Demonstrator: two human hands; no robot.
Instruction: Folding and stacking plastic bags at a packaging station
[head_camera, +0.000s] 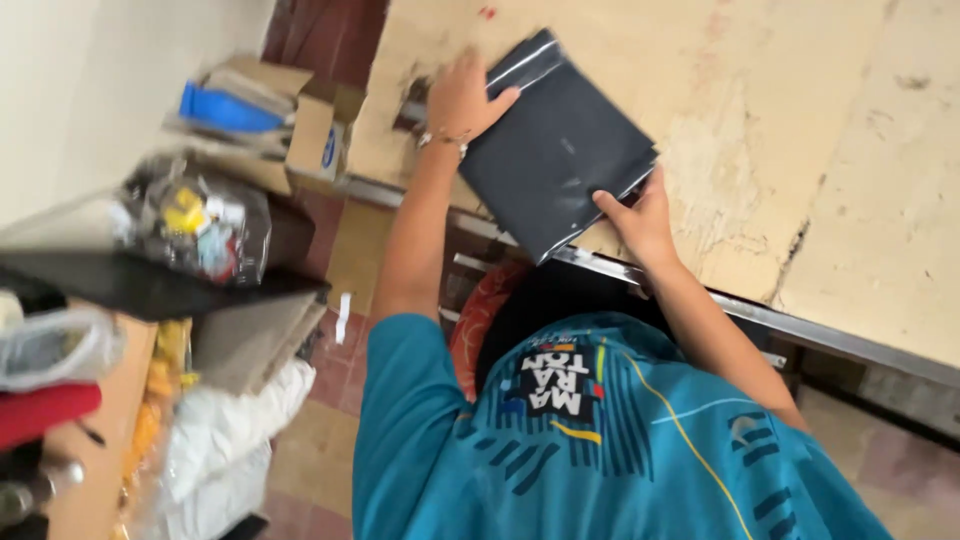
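On a worn cream tabletop (800, 150) near its metal edge, dark flat package (555, 150) gripped by left hand (462, 98) at the top corner and right hand (640, 222) at the lower edge, open cardboard box (300, 130) with a blue item beyond, cluttered shelf (90, 400) to the left, tiled floor (330, 400) below

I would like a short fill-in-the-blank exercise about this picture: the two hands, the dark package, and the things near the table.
1. Both hands hold a flat package whose colour is ____.
2. The left hand wears a bracelet on its ____.
3. The right hand grips the package at the table's metal ____.
4. The open cardboard box holds an object whose colour is ____.

Missing words: black; wrist; edge; blue
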